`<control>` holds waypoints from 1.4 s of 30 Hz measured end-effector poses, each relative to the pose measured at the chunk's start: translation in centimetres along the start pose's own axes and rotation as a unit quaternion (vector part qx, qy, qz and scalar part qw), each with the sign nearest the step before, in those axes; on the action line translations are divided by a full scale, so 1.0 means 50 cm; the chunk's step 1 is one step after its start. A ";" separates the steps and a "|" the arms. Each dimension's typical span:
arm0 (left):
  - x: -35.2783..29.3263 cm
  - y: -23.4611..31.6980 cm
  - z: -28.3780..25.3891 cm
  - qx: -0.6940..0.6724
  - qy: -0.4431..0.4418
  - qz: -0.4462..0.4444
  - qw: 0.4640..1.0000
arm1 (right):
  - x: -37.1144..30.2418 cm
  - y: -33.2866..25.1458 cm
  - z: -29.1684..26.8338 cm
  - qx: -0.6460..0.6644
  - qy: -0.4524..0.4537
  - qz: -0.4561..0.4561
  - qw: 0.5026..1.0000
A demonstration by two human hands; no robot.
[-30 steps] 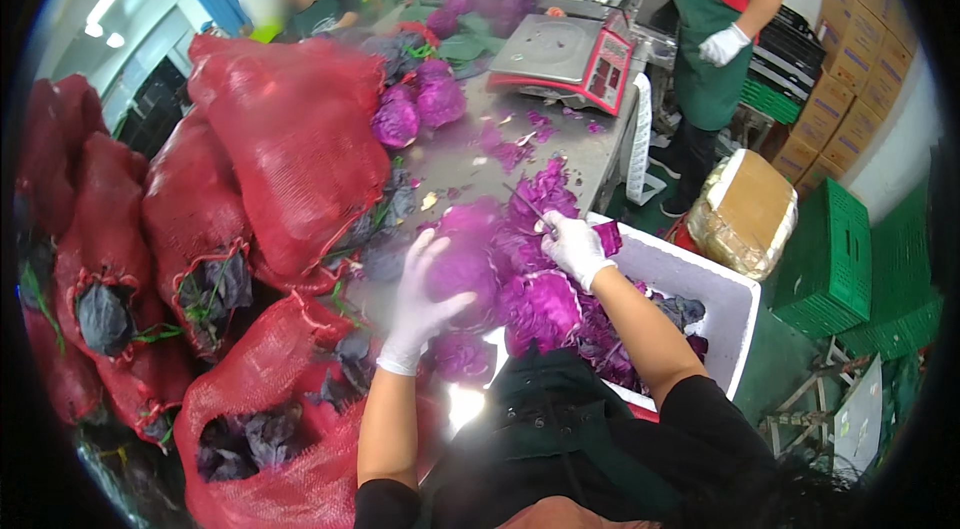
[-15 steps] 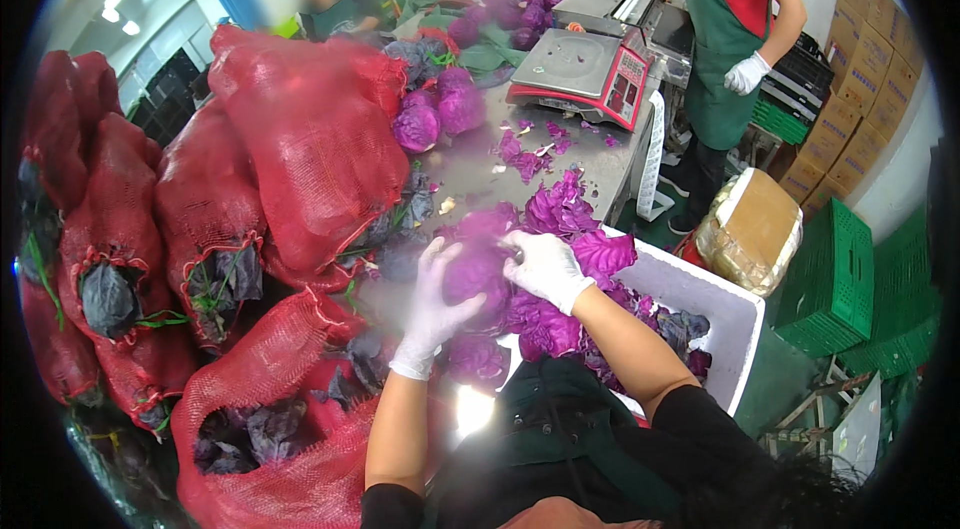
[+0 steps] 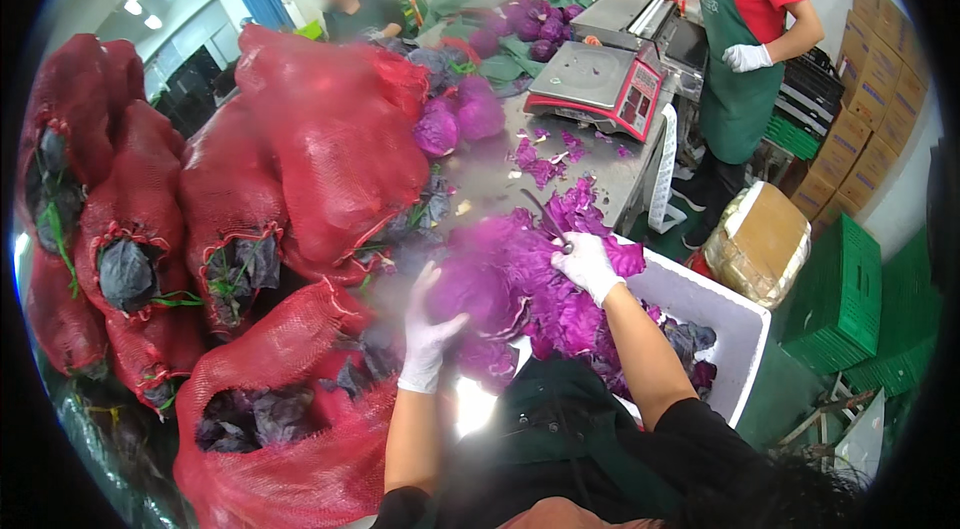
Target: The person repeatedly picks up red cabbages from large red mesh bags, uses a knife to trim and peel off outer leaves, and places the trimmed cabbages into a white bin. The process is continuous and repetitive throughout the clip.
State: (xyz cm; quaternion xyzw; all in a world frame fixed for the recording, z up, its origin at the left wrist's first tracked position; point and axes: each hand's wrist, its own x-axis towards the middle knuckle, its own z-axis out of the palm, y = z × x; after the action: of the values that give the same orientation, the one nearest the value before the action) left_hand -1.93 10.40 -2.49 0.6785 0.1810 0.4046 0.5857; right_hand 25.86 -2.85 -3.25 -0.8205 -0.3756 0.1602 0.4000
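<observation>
In gloved fingers, my left hand [image 3: 425,334] cups the near left side of a peeled red cabbage [image 3: 478,291], which is partly blurred. My right hand [image 3: 590,265] is gloved too and closed around a knife [image 3: 547,216]. Its dark, slim blade points up and away to the left, over a heap of loose purple cabbage leaves [image 3: 565,304]. Below that heap, a white foam box [image 3: 735,329] holds more leaves at its right end.
Red mesh sacks [image 3: 340,154] of cabbages are piled on the left. A red scale [image 3: 600,89] stands on the metal table [image 3: 500,164], with peeled cabbages [image 3: 458,117] beside it. One co-worker [image 3: 745,19] stands at the far right, another person [image 3: 362,9] at the back. Green crates [image 3: 830,294] line the right.
My right hand has moved right, off the cabbage, and a knife now shows in it. My left hand stays at the cabbage. The whole view has shifted slightly.
</observation>
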 end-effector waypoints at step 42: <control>-0.026 0.049 0.268 0.389 -0.088 0.150 0.905 | -0.142 -0.068 -0.148 0.066 -0.124 -0.029 0.990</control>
State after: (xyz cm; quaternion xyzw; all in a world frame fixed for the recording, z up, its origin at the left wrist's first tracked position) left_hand 6.90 0.15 -0.42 0.9045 0.1679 0.3235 0.2214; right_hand 23.65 -10.74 3.77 -0.7550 -0.4343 0.2731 0.4083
